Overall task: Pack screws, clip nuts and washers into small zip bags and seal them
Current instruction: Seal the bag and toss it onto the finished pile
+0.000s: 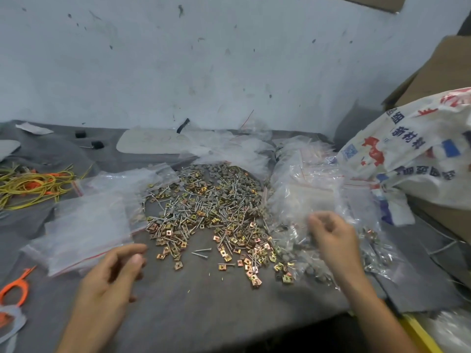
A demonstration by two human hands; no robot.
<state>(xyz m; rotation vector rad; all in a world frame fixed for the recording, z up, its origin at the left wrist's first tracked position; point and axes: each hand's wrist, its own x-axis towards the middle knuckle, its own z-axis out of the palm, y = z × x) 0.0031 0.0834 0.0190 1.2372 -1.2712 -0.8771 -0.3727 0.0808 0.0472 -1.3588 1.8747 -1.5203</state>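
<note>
- Hardware heap (204, 207) lies loose in the middle of the grey cloth (191, 307) covering the table, between the two hands.
- Gold clip nuts (251, 263) spread along its near edge, grey washers (219, 171) gather at its far side, and silvery screws (178, 215) run all through it.
- Two loose screws (201, 252) lie on the cloth just in front of the heap, apart from the rest.
- A stack of empty zip bags (89, 225) with red seal lines sits left of the heap, its right edge touching the hardware.
- The left hand (114, 273) hovers just beside the near corner of that stack, fingers loosely curled and thumb out. It holds nothing.
- The right hand (331, 238) is over a mound of clear bags (305, 189) to the right of the heap, fingers curled inward. Whether it pinches a bag cannot be told through the crumpled plastic.
- Some bags beside the right wrist, the filled bags (372, 248), show hardware inside.
- A printed woven sack (407, 149) slumps at the right edge behind the mound, with a cardboard box (448, 70) above it.
- Yellow and orange ties (33, 182) lie tangled at the far left, and a single orange tie (15, 286) lies at the near left.
- A pale oval board (153, 142) rests near the marked white wall (229, 59).
</note>
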